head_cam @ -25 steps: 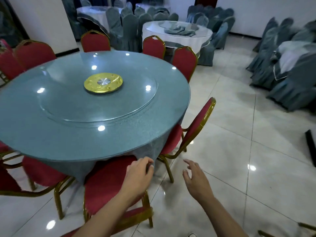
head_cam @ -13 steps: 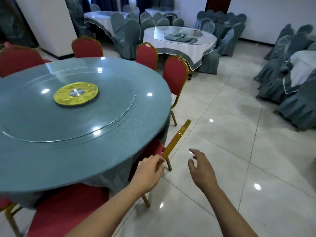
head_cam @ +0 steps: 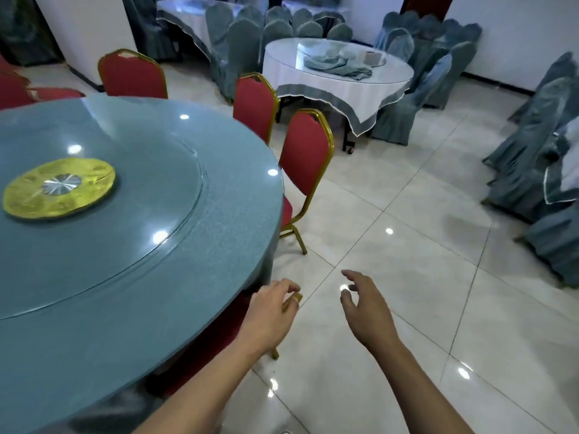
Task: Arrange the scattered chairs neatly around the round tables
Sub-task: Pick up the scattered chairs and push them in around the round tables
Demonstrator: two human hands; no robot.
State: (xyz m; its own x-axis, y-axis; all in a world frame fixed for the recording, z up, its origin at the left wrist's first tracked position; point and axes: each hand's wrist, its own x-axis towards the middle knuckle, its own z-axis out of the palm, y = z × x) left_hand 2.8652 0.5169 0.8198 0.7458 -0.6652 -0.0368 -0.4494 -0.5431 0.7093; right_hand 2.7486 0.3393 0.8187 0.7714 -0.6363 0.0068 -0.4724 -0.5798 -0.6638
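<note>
Red chair (head_cam: 216, 336) with gold frame, mostly hidden under round table (head_cam: 150, 245).

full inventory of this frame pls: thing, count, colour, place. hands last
round table: 1, teal glass top, near left
turntable hub: 1, gold with a silver middle, on that table's top
red chairs: at least 5, red with gold frames, round the teal table; one more at the left edge is unclear
chair under left hand: red seat tucked beneath the table edge, gold back rail at the fingers
white-clothed table: 1, white with a grey hem, behind; crumpled teal cloth on top
covered chairs: many, grey-teal covers, rear and right side
floor: glossy pale tiles
left hand: grips the gold chair rail
right hand: open, above the floor, holds nothing
</note>
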